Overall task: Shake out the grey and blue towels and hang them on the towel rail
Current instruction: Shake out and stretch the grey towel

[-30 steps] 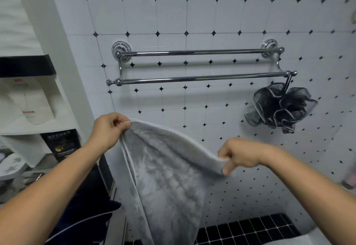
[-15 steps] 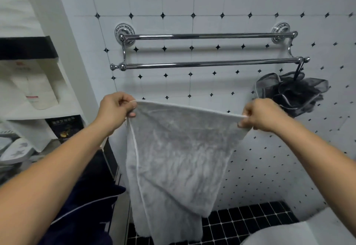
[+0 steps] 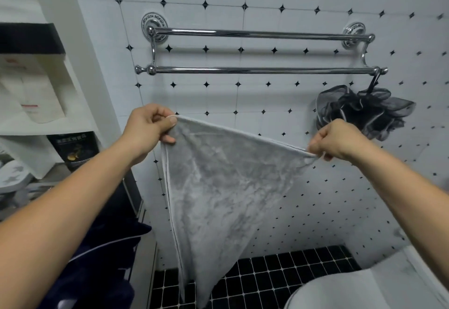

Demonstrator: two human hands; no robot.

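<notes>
The grey towel (image 3: 218, 187) hangs stretched between my two hands, below the rail. My left hand (image 3: 148, 129) pinches its top left corner and my right hand (image 3: 337, 141) pinches the top right corner, a little lower. The towel's bottom tapers to a point above the black floor tiles. The chrome double towel rail (image 3: 262, 70) is fixed to the tiled wall above the towel, both bars bare. A dark blue towel (image 3: 104, 248) lies bunched at the lower left, under my left forearm.
A black mesh bath sponge (image 3: 362, 109) hangs from the right end of the front bar. White shelves with boxes (image 3: 31, 85) stand at the left. A white toilet edge (image 3: 374, 287) shows at the bottom right.
The towel's top edge has been pulled wider and tauter between my hands. My right hand has dropped a little, so the edge now slopes down to the right.
</notes>
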